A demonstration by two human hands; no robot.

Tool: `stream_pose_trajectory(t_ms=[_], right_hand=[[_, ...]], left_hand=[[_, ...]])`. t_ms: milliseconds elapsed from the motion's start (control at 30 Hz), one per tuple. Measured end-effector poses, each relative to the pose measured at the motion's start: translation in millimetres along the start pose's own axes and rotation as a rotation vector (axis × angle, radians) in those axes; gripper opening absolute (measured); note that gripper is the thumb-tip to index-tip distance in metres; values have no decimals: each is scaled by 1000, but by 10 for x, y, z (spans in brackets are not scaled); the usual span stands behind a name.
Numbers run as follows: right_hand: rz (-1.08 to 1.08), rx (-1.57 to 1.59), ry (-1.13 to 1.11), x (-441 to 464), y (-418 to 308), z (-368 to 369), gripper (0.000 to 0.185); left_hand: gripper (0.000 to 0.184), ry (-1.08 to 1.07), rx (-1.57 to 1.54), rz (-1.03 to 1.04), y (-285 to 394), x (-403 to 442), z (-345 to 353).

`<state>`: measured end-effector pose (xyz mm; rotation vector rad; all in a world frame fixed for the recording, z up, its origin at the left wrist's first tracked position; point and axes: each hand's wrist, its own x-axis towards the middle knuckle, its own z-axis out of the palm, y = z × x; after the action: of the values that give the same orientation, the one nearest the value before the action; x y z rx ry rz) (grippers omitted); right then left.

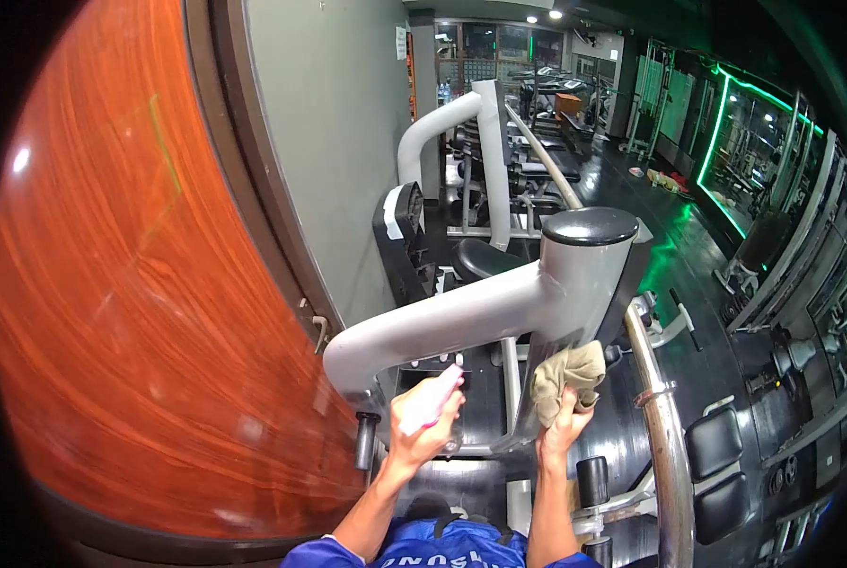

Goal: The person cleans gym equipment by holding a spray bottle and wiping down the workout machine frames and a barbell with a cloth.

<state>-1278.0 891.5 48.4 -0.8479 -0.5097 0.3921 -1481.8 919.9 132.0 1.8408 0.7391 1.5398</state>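
Observation:
My left hand (pixel 425 421) is closed around a pink-and-white spray bottle (pixel 438 398), whose lower part is mostly hidden by the fingers. In my right hand (pixel 561 431) is a bunched olive-beige cloth (pixel 569 374), gripped from below and held close to the grey upright post of the exercise machine (pixel 584 270). The post has a black cap (pixel 589 225) on top, and a thick grey curved arm (pixel 433 317) runs left from it. Both hands are below this arm, with the left one nearer its bend.
A glossy wood-grain panel (pixel 111 284) and a door handle (pixel 320 333) are close on the left. A chrome bar (pixel 665 445) and black pads (pixel 717 440) stand at right. Weight benches and machines line the room behind, beside a green-lit mirror (pixel 759 142).

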Motion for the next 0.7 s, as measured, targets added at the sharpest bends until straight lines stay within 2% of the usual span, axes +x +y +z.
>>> stream_pose_trajectory(t_ms=[133, 200, 233, 300, 333, 400, 433, 467, 533, 600, 667, 700], right_hand=[[-343, -290, -97, 229, -328, 208, 35], [-560, -444, 2, 379, -411, 334, 35], [-567, -390, 71, 410, -421, 428, 36], [-672, -250, 67, 549, -314, 576, 38], [-719, -179, 66, 593, -322, 688, 39], [-874, -504, -23, 622, -455, 884, 39], [-943, -643, -86, 598, -424, 952, 39], [-1037, -633, -78, 549, -376, 1032, 41], [-952, -773, -121, 338, -274, 1091, 47], [-998, -737, -303, 196, -260, 1197, 36], [-972, -733, -510, -35, -141, 1293, 34], [-999, -752, -579, -165, -63, 1356, 34]], left_hand=[[13, 29, 149, 167, 38, 207, 253], [12, 52, 118, 158, 49, 275, 359], [13, 72, 76, 119, 60, 296, 404], [16, 61, 61, 60, 59, 293, 377], [16, 84, 87, 101, 56, 277, 349], [16, 127, 142, 181, 42, 236, 299], [11, 158, 78, 44, 30, 139, 272], [10, 193, 87, 65, 62, 70, 244], [11, 199, 89, 26, 46, -132, 157], [9, 255, -34, -46, 84, -334, 133], [6, 248, -78, -83, 162, -470, 118], [4, 137, 80, -61, 206, -524, 43]])
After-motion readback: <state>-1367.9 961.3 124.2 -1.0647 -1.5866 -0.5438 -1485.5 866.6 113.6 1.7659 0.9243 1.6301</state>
